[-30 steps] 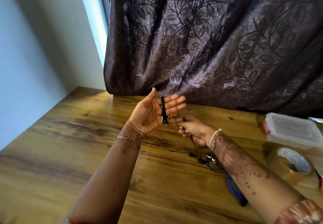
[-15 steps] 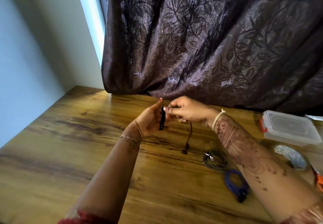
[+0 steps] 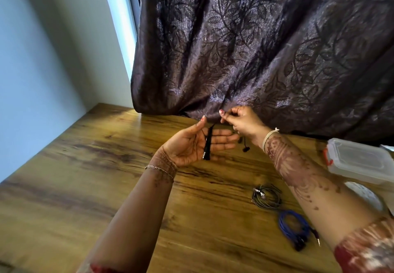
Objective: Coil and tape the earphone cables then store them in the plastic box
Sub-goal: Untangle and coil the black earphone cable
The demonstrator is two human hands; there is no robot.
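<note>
Okay so, nearest the camera, on the near side of the clear plastic box with the red clip (image 3: 360, 162), a blue earphone cable (image 3: 295, 228) lies coiled on the brown wooden table (image 3: 106, 176). A dark grey coiled cable (image 3: 266, 196) sits just beyond it. Both look bundled, and I'd guess they're parked there until the box gets filled; can't tell if they're taped. A roll of tape (image 3: 362, 191) peeks out behind the right forearm, just in front of the box, handy for the taping bit.

Left of the box, up off the table, the left hand (image 3: 191, 144) is flat with fingers straight and together, basically acting as a spool for the black earphone cable (image 3: 207, 144) wound across them. The right hand (image 3: 243, 121), between that and the box but further back, pinches the cable's loose end with curled fingers, earbuds dangling below. The box lid looks to be on. Behind everything hangs a dark leaf-patterned curtain (image 3: 255, 49).
</note>
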